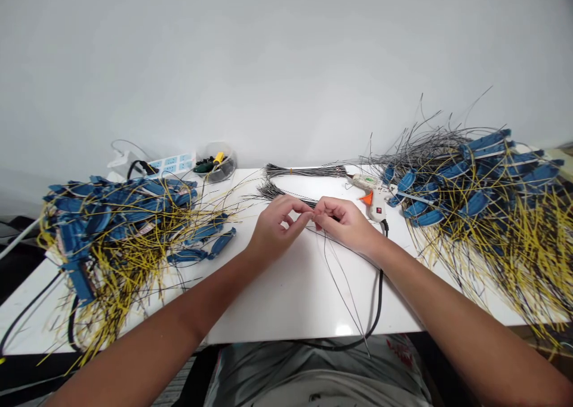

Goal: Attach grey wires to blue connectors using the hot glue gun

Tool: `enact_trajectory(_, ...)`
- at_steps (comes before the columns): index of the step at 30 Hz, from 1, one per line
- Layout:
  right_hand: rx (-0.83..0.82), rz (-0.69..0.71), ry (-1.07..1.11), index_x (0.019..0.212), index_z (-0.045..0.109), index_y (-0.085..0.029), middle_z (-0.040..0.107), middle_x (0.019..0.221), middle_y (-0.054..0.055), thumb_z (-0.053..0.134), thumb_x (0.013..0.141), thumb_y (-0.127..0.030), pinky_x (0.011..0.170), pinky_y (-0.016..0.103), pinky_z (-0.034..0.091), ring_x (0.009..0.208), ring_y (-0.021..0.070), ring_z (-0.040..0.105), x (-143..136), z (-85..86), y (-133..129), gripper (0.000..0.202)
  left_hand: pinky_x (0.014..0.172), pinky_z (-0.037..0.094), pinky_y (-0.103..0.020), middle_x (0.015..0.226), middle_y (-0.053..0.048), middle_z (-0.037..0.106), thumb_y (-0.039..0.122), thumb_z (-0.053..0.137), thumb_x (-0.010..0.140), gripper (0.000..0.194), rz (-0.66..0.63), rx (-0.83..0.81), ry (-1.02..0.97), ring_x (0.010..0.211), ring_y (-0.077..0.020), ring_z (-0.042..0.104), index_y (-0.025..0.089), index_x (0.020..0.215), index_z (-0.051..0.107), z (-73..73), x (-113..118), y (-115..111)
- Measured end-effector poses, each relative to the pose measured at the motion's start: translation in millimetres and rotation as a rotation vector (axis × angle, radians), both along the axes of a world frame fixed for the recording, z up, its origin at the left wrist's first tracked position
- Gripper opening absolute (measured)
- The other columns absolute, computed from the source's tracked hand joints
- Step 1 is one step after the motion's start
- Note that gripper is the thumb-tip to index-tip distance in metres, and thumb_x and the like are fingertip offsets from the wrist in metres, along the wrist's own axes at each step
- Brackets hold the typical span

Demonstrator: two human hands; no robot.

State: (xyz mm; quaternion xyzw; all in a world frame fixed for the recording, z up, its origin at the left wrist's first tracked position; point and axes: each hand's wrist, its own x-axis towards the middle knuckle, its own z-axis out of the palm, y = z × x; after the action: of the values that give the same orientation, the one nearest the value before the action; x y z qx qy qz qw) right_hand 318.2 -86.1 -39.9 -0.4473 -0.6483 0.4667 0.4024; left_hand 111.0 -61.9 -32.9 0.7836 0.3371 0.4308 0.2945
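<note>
My left hand (278,227) is closed in a pinch, thumb against forefinger, over the middle of the white table. Its fingertips meet those of my right hand (342,223), which is pinched too. Thin dark wires (339,276) hang from under my right fingers, down past the table's front edge. Whatever sits between the left fingertips is too small to make out. Just behind the hands lies a bundle of dark wires (308,171) with a tie around it, and another bundle is partly hidden by my fingers.
A glue gun (375,204) with an orange trigger lies right of my hands, its black cord (380,293) running to the front edge. Blue pieces with yellow and black wires are heaped at left (120,216) and right (474,186). A power strip (174,163) and round container (228,167) stand at back left.
</note>
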Motion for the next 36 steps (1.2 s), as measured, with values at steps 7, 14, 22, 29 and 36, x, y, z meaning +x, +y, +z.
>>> enact_trajectory(7,0.008,-0.027,-0.022,0.083,0.061,-0.019,0.056,0.072,-0.002,0.062,0.093,-0.024,0.056,0.026,0.028,0.063,0.0116,0.04,0.3,-2.3,-2.0,0.011,0.072,0.05,-0.031,0.083,-0.002,0.07,0.024,0.072,0.097,0.005,-0.055,0.294,0.019,0.076,-0.0144,0.056,0.022,0.1,0.075,-6.9,-1.8,2.9)
enact_trajectory(14,-0.016,-0.048,0.033,0.087,0.059,-0.02,0.047,0.073,-0.003,0.062,0.099,-0.047,0.058,0.027,0.028,0.064,0.0126,0.037,-1.2,-8.1,1.3,0.03,0.074,0.051,-0.032,0.09,-0.006,0.071,0.029,0.063,0.103,0.017,-0.013,0.329,0.136,0.089,-0.0187,0.06,0.022,0.11,0.077,-3.3,-1.0,0.0)
enact_trajectory(22,0.094,-0.175,-0.265,0.083,0.063,-0.021,0.049,0.069,-0.003,0.061,0.096,-0.037,0.06,0.029,0.033,0.064,0.0142,0.044,0.1,-0.2,-1.2,0.021,0.076,0.049,-0.029,0.106,-0.004,0.074,0.047,0.062,0.099,0.029,0.346,0.119,0.484,0.094,-0.0192,0.065,0.023,0.104,0.078,127.4,-103.9,6.8)
enact_trajectory(29,0.1,-0.289,-0.438,0.086,0.071,-0.023,0.062,0.068,-0.003,0.063,0.089,-0.033,0.06,0.03,0.037,0.062,0.0154,0.053,-1.1,-4.6,1.3,0.013,0.078,0.042,-0.024,0.092,0.003,0.071,0.052,0.063,0.09,0.034,1.159,-0.025,0.66,0.084,-0.015,0.063,0.023,0.103,0.073,144.7,-264.2,-46.4)
enact_trajectory(36,0.133,-0.369,-0.429,0.1,0.073,-0.023,0.063,0.072,-0.001,0.062,0.091,-0.038,0.064,0.032,0.04,0.067,0.0177,0.057,-0.5,-8.7,1.7,0.02,0.074,0.043,-0.025,0.082,0.002,0.069,0.072,0.058,0.09,0.054,1.015,-0.356,0.792,0.081,-0.0198,0.062,0.025,0.111,0.072,89.8,-279.2,-70.2)
